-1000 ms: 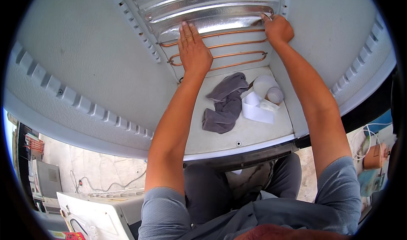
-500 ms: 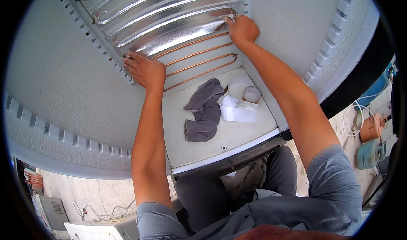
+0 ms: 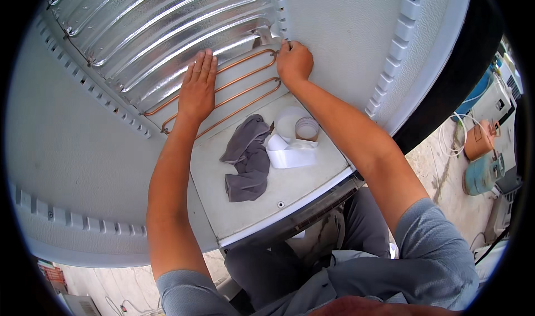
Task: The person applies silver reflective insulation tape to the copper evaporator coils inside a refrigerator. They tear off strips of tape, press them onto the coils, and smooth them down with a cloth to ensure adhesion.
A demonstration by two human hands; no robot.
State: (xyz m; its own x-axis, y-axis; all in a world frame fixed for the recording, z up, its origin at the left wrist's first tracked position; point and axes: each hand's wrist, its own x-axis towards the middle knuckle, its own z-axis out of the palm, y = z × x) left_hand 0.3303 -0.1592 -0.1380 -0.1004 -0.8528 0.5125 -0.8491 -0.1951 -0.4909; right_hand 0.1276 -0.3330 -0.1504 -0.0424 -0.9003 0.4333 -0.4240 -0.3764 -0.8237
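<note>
Silvery foil (image 3: pixel 184 42) covers looping tubes on the back wall inside a fridge cabinet. Below it, bare copper tubing (image 3: pixel 245 98) runs in bent loops. My left hand (image 3: pixel 198 90) is open, its straight fingers lying flat on the foil's lower edge near the middle. By the right wall, my right hand (image 3: pixel 295 64) is closed beside the end of the upper copper loop. Whatever its fingers hold, if anything, is hidden. Just left of it, the foil's lower right corner (image 3: pixel 266 36) looks wrinkled and lifted.
On the cabinet floor (image 3: pixel 223 221) lie a crumpled grey cloth (image 3: pixel 248 160), a tape roll (image 3: pixel 307 128) and a curled white strip (image 3: pixel 292 158). Ribbed shelf rails (image 3: pixel 384 76) line the side walls. Outside at right stand an orange canister (image 3: pixel 480 140) and a teal tank (image 3: pixel 480 176).
My left hand has slid from the foil's lower left corner toward its middle, uncovering the left tube bends. My right hand has come down off the foil's corner. The view has shifted.
</note>
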